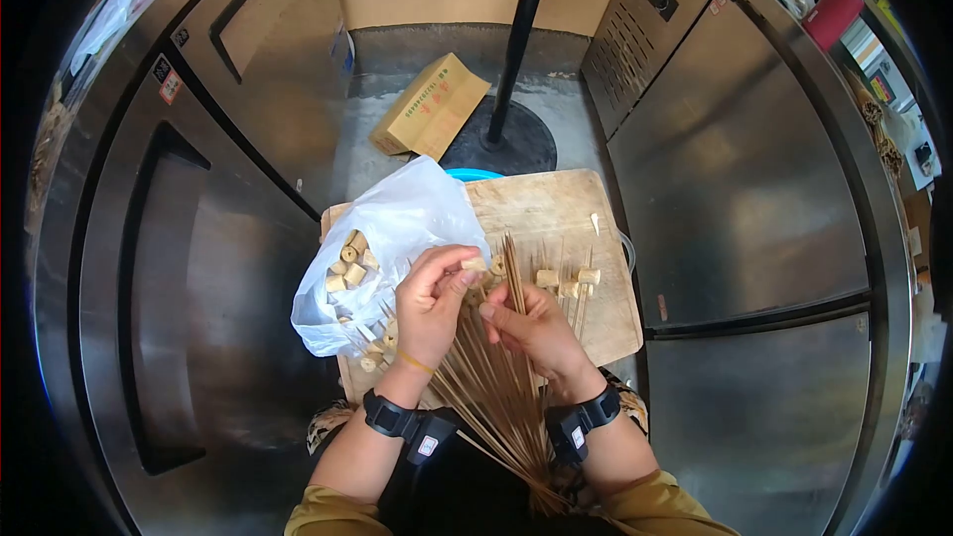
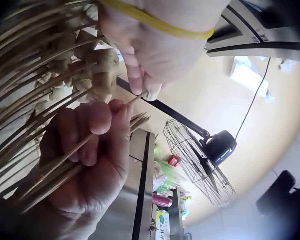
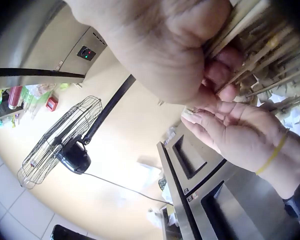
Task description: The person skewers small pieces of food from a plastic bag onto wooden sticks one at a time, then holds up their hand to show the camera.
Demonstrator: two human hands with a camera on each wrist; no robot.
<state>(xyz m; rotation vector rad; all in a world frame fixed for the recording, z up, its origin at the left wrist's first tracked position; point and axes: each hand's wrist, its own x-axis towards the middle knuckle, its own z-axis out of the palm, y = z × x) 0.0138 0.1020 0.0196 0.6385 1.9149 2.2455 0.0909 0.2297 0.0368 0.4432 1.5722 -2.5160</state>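
My left hand (image 1: 430, 303) pinches a pale, short cylindrical piece (image 1: 475, 264) between thumb and fingertips. Beside it, my right hand (image 1: 541, 333) grips a bundle of thin wooden sticks (image 1: 513, 273). In the left wrist view, one stick (image 2: 72, 150) runs from the right hand (image 2: 90, 175) to the piece (image 2: 151, 93) held by the left hand (image 2: 162, 50); whether it has entered the piece cannot be told. Many more sticks (image 1: 496, 387) fan out below the hands. Pieces on sticks (image 1: 588, 276) lie on the board to the right.
A white plastic bag (image 1: 422, 203) with loose pieces (image 1: 354, 274) lies on the left of the wooden board (image 1: 541, 203). Behind stand a cardboard box (image 1: 432, 109) and a black pole (image 1: 518, 30) on a round base. Steel cabinets (image 1: 735, 169) flank both sides.
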